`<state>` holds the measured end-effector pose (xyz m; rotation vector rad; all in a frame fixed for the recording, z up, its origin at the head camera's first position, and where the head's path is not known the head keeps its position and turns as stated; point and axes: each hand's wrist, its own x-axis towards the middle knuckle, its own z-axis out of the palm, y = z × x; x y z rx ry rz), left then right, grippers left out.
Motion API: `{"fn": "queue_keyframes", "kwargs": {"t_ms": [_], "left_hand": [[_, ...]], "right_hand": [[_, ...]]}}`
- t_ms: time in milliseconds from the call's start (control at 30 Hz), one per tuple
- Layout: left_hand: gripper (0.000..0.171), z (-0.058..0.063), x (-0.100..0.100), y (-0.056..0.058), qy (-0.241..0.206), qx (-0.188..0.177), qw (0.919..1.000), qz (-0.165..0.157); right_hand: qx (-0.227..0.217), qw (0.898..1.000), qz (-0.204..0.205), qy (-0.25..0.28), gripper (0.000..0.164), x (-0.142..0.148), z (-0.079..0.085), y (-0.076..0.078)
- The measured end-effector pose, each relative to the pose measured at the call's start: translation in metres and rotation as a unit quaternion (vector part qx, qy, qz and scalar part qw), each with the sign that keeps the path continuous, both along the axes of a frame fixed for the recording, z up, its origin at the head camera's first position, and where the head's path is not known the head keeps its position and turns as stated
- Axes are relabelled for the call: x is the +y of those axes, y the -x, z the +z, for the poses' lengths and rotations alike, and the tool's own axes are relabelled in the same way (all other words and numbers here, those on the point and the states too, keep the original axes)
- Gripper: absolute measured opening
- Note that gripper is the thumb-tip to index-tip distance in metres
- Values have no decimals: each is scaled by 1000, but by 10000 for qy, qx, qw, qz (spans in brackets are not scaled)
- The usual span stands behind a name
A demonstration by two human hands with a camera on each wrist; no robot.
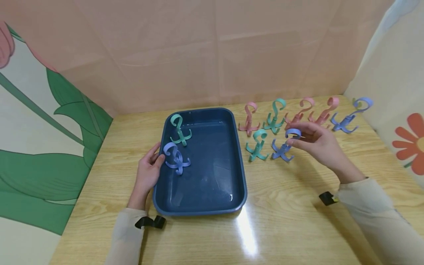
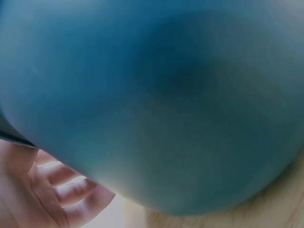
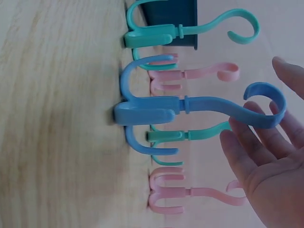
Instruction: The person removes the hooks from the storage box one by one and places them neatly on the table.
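Pale sleeves [image 1: 371,206] come closest in the head view, one behind each hand. My left hand [image 1: 148,173] holds the near rim of the navy tray [image 1: 208,158]; just inside from its thumb stand the tray's blue hook [image 1: 178,160] and, a little farther off, its green hook [image 1: 180,134]. My right hand [image 1: 321,145] is at the curl of a loose blue hook [image 1: 281,151] standing on the wood-grain table [image 1: 281,221]. Just left of that hand: a loose green hook [image 1: 257,149]. Beyond its fingers: a back row of pink, green and blue hooks [image 1: 248,121].

Left wrist view: tray wall fills most of it, smooth, blurred, round-cornered. Fingers bend loosely alongside; their contact with the wall is unclear.

Right wrist view: fingers nearly straight behind the curl, thumb apart, so no grip; whether they touch, I cannot tell. Step in hand, my judgement: getting hold of this hook. Next move calls for thumb and fingers to close on the curl without tipping it. Material looks like moulded plastic: flat ribbon curl, collared neck, upturned prongs splayed as feet.
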<state>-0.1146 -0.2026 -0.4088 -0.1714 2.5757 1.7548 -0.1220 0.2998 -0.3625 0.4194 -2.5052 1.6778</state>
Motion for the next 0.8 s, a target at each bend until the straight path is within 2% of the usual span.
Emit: {"fn": "queue_keyframes", "kwargs": {"t_ms": [167, 300, 367, 600, 700, 800], "left_hand": [[49, 0, -1, 1, -1, 0, 10000, -14], [49, 0, -1, 2, 3, -7, 10000, -12], [49, 0, 0, 2, 4, 4, 10000, -9], [48, -2, 0, 2, -124, 418, 9990, 42], [48, -3, 0, 2, -119, 384, 9992, 30], [49, -2, 0, 1, -144, 307, 9994, 27]], "right_hand": [[259, 9996, 146, -2, 45, -1, 9, 2], [455, 9983, 266, 263, 46, -4, 18, 2], [526, 9980, 203, 300, 47, -7, 24, 1], [586, 9977, -182, 297, 52, -28, 46, -7], [628, 9970, -283, 359, 53, -37, 54, -10], [727, 9951, -222, 634, 54, -46, 60, -12]]}}
